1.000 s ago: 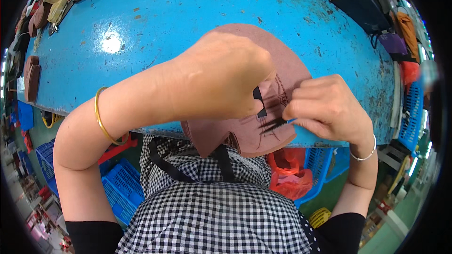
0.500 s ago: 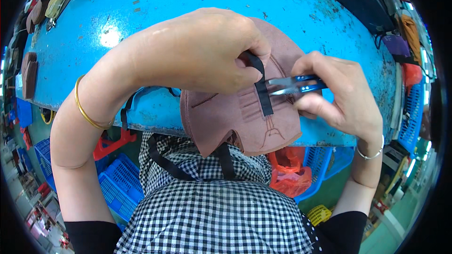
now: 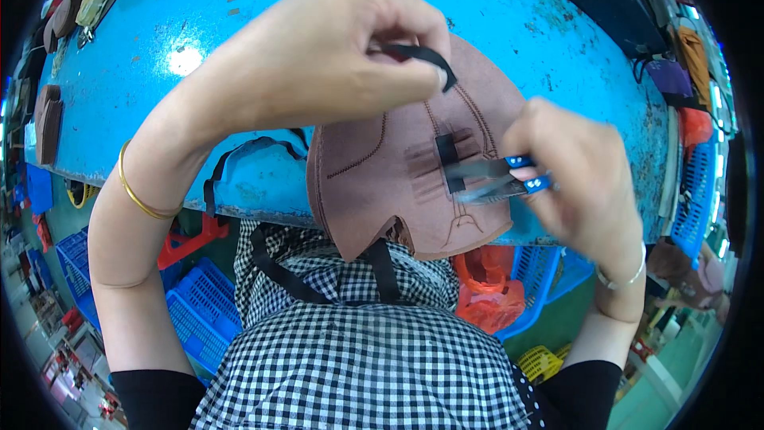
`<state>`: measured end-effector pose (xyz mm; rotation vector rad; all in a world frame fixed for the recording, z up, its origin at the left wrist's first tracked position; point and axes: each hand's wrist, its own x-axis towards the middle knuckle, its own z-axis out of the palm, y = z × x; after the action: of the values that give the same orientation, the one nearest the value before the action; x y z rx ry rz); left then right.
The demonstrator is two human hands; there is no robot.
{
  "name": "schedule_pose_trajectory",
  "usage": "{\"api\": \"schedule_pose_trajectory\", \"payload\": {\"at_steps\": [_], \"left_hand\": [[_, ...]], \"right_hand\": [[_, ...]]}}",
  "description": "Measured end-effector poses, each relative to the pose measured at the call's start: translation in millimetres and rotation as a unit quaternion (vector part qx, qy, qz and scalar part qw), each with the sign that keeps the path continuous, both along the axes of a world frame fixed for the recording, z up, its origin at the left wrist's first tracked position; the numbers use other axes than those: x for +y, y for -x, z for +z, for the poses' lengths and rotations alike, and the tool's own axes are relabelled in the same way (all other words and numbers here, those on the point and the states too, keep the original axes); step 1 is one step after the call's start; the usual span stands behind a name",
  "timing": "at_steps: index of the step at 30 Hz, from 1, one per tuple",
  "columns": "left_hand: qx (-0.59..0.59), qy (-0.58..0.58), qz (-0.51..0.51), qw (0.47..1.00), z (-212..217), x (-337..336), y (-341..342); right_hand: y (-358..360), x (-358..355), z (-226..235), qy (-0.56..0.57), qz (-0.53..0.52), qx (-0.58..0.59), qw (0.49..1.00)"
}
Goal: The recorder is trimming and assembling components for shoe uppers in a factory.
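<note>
My left hand (image 3: pixel 342 56) is pinched on a black tape strip (image 3: pixel 430 56), raised above the far part of a brown leather piece (image 3: pixel 358 191) with stitched lines. On that leather lies a short length of black tape (image 3: pixel 447 151), apart from the raised strip. My right hand (image 3: pixel 577 175) grips blue-handled thread snips (image 3: pixel 535 184). Their blades are spread and blurred by motion, reaching over the lower part of the short tape. The leather overhangs the near table edge, above my checked apron.
The blue table (image 3: pixel 263 24) carries another black strap (image 3: pixel 248 146) left of the leather. Brown leather stacks (image 3: pixel 49 123) stand at the left, and a dark box (image 3: pixel 617 4) at the far right. Blue baskets (image 3: pixel 203 310) and a red plastic bag (image 3: pixel 485 295) sit below the edge.
My left hand has lifted away with the tape strip, leaving a short length on the leather, where one continuous strip lay before. The snips have moved slightly down, with their blades spread.
</note>
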<state>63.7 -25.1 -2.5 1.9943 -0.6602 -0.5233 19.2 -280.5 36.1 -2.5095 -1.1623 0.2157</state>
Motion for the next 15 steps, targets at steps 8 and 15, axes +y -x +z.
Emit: {"api": "schedule_pose_trajectory", "payload": {"at_steps": [8,15], "left_hand": [[-0.051,0.022,0.096,0.994,36.8,12.5,0.3],[0.126,0.131,0.042,0.982,51.4,8.7,7.0]], "right_hand": [[58.2,38.0,-38.8,0.115,0.003,-0.246,0.962],[15.1,-58.8,-45.4,-0.326,-0.336,0.236,0.852]]}}
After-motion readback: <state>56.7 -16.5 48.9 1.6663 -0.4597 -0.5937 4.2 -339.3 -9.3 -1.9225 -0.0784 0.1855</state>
